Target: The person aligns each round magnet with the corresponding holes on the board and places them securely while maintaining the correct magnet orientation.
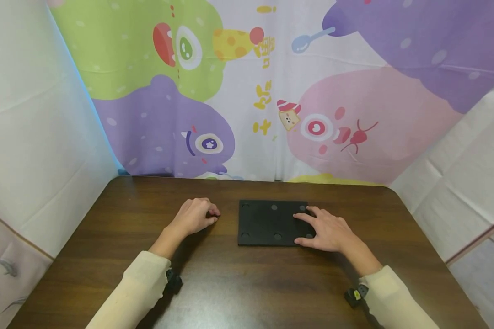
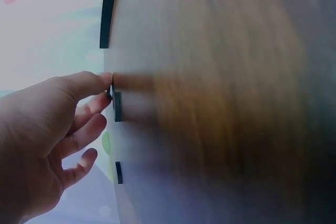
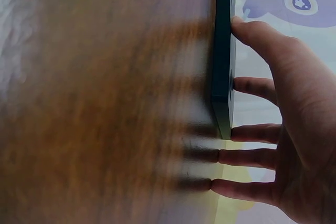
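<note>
A flat black rectangular board point(image 1: 263, 224) with several round recesses near its edges lies on the table. My right hand point(image 1: 329, 230) spreads its fingers over the board's right end. In the right wrist view, the thumb of my right hand point(image 3: 310, 114) touches the top of the board point(image 3: 222, 51), and some fingertips reach the table beyond it. To the left of the board, apart from it, my left hand point(image 1: 194, 215) sits low over the table with its fingers loosely curled. The left wrist view shows the thumb and index finger of my left hand point(image 2: 47, 129) close together; no held thing is clearly visible.
The brown wooden table point(image 1: 214, 283) has rounded far corners. A printed curtain point(image 1: 247, 91) hangs right behind its far edge, with pale cloth at both sides. Small black devices are strapped at the left wrist point(image 1: 174, 280) and right wrist point(image 1: 356, 295).
</note>
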{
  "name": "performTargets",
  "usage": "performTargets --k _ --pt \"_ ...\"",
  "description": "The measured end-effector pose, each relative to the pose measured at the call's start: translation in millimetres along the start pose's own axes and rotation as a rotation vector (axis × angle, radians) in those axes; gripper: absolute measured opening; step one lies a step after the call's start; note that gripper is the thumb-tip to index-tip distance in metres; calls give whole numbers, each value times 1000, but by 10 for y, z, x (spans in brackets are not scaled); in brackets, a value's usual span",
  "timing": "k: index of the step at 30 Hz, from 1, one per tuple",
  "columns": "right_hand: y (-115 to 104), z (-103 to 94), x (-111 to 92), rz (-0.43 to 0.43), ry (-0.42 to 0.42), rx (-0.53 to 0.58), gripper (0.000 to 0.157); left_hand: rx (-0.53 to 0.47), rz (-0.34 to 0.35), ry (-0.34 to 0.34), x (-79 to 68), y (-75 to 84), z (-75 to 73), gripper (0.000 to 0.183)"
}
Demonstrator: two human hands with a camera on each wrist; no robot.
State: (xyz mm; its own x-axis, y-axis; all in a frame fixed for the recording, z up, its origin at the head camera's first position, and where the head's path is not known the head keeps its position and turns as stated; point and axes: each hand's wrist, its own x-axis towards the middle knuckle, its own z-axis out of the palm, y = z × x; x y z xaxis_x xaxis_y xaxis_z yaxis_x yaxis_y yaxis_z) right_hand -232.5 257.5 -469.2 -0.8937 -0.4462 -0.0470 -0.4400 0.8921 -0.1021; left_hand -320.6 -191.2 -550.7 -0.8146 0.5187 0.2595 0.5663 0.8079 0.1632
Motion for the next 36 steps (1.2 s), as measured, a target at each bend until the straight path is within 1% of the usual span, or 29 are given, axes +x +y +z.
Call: performTargets --k 1,2,4,6,8,9,11,13,15,16,18,19,20,22,23,24,25,26,27,30,31,36 --pt "1 2 2 2 -1 1 83 -11 2 8 -5 5 -8 9" --pt "0 2 2 3 0 1 83 -17 6 7 -21 68 -80 10" --pt "0 3 1 -1 4 -1 83 -43 -12 -9 -34 138 -165 9" --pt "-4 4 -1 0 4 -1 83 -62 -20 -4 -45 168 -189 8" --pt "-2 8 -5 -3 4 -4 82 -77 -48 -34 -57 266 -302 9" --pt "1 11 -6 -1 3 -3 82 -91 -68 -46 -49 261 -301 8" --pt "7 17 -7 2 4 -1 81 -99 -49 -20 -50 209 -232 8" --pt "12 19 -9 2 6 -3 81 -112 -72 -49 -47 271 -315 8" --pt "10 15 -11 4 8 -3 81 -123 -63 -14 -36 194 -217 6" --pt "9 14 -12 4 9 -5 81 -120 -64 -18 -26 173 -191 7" --pt "12 17 -9 3 10 -10 81 -114 -86 -35 -4 159 -179 9" --pt "12 18 -9 3 10 -11 82 -114 -88 -37 -10 196 -223 9" --pt "14 20 -8 4 10 -13 82 -112 -85 -25 -2 166 -179 9" --pt "16 22 -6 4 11 -15 82 -107 -86 -46 -19 290 -340 9" --pt "17 23 -5 4 12 -16 82 -111 -81 -35 -33 338 -401 9" --pt "15 21 -6 4 12 -15 81 -122 -58 -28 -41 339 -421 8" --pt "14 19 -6 4 12 -15 81 -130 -57 -26 -60 425 -524 7" --pt "12 19 -5 4 12 -14 81 -130 -53 -22 -59 432 -535 8" --pt "9 17 -5 2 13 -15 82 -131 -53 -29 -75 505 -634 7" --pt "7 18 -5 0 12 -14 82 -122 -67 -41 -70 542 -672 7" --pt "6 18 -6 -3 13 -15 82 -108 -95 -59 -73 632 -763 8" --pt "3 13 -7 -5 15 -12 83 -93 -113 -81 -56 645 -773 9"
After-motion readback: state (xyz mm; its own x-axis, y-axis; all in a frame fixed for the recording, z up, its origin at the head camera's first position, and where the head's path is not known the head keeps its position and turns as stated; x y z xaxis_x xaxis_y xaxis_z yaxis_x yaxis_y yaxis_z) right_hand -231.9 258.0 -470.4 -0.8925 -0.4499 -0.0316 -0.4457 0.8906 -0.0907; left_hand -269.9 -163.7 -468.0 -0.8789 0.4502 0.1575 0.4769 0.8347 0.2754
